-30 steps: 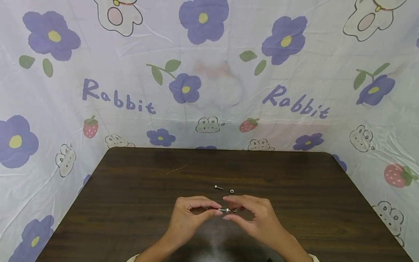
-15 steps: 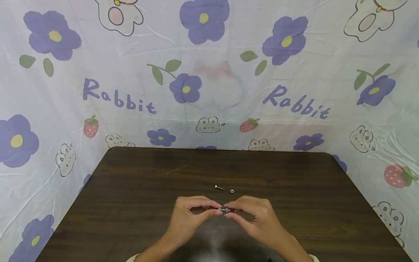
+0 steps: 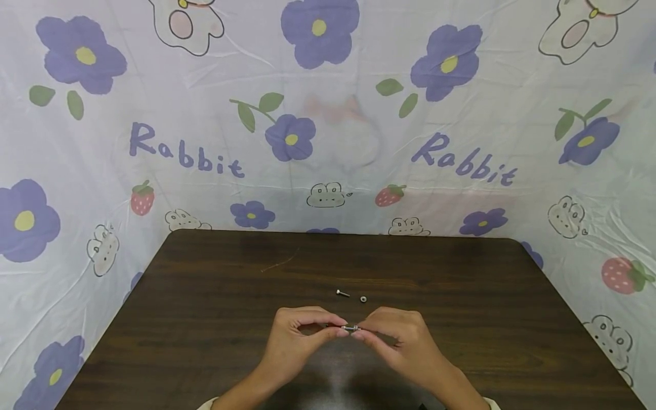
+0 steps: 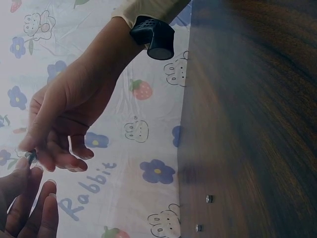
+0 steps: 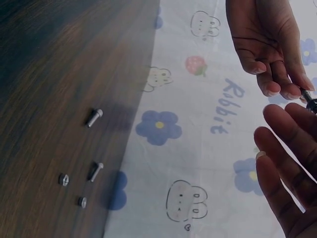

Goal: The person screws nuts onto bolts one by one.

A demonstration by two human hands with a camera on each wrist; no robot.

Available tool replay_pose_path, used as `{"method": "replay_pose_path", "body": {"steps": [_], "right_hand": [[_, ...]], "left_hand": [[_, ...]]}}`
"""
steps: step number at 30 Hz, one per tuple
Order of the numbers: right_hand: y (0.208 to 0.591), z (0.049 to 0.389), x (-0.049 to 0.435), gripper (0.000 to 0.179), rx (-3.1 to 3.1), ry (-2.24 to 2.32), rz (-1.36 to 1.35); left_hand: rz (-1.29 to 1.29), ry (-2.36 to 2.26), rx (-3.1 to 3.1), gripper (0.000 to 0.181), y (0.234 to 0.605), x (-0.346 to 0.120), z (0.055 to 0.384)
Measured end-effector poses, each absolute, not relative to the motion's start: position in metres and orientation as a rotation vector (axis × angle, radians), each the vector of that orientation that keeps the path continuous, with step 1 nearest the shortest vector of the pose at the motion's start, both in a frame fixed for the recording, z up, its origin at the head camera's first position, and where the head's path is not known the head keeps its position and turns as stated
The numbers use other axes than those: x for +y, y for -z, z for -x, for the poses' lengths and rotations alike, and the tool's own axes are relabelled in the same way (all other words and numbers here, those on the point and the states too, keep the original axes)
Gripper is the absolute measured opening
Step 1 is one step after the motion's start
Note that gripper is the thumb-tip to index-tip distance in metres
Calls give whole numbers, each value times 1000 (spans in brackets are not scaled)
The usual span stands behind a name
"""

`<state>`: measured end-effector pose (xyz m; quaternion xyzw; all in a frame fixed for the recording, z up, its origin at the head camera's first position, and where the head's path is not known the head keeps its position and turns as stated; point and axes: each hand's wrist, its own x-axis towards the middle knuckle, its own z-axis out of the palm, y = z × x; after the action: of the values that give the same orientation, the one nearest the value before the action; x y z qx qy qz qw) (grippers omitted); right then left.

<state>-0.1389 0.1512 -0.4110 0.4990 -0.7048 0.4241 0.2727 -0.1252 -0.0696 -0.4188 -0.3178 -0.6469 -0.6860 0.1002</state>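
Observation:
In the head view my left hand (image 3: 302, 336) pinches a small silver bolt (image 3: 349, 328) between thumb and index finger. The bolt lies sideways, its far end pointing at my right hand (image 3: 402, 336). A hex nut (image 3: 356, 327) sits on that end, and my right thumb and index finger pinch it. Up close in the right wrist view, the bolt shank (image 5: 305, 93) runs from the left fingertips to the dark-looking nut (image 5: 312, 105). The left wrist view has both hands' fingertips meeting around the bolt (image 4: 30, 157). My other right fingers are spread loosely.
On the dark wooden table (image 3: 205, 319) beyond the hands lie a loose bolt (image 3: 343, 294) and a nut (image 3: 363, 299). The right wrist view adds a second bolt (image 5: 94, 117) and another nut (image 5: 64, 179). A printed cloth (image 3: 328, 142) hangs behind the table.
My right thumb and index finger, spread apart around the nut earlier, have moved left and closed on it. The left hand keeps its place. A loose nut behind the right fingers is now hidden.

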Motion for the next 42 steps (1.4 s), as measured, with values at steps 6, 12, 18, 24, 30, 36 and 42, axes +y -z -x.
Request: {"method": "replay_pose_path", "body": {"steps": [6,12,18,24,30,36,42], "right_hand": [[412,139,151,25,-1903,-1158,-1312],[411,139,151,21,-1866,-1155,-1345],[411,138,150,17,-1865,-1155,-1355],[411,139,150,15,-1880,-1152,-1359],[412,139,151,18,-1902,-1147,-1337],[413,140,151,26,-1878,-1183,-1328],[412,139,152,18,-1893,-1160,-1336]], "left_hand": [[932,1976,-1938,8,419,-70,125],[935,1978,-1945,9,420,-70,125],[953,1985,-1930,9,421,-70,126],[949,1992,-1915,9,422,-69,126],[942,1988,-1915,9,421,-69,126],[927,1959,-1935,8,420,-69,127],[931,1987,-1935,9,420,-70,126]]}}
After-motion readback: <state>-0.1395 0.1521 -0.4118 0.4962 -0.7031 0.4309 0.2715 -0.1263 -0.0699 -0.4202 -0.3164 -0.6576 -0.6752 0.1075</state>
